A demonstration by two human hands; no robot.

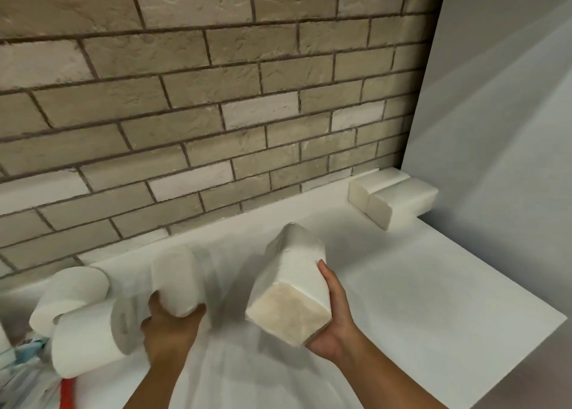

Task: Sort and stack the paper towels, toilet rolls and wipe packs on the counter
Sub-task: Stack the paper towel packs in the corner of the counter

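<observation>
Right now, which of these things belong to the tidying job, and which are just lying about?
Job: folded towel pack in the right hand; blurred white bundle in the left hand; two corner packs; paper rolls at left; plastic-wrapped packs lower left, perhaps wipes.

Lying about: red item at the bottom edge, too blurred to name.

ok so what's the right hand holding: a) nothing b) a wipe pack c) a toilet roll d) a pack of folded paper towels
D: the right hand grips a rectangular pack of folded paper towels, tilted, its folded end face toward the camera; the left hand grips a blurred white pack.
</observation>
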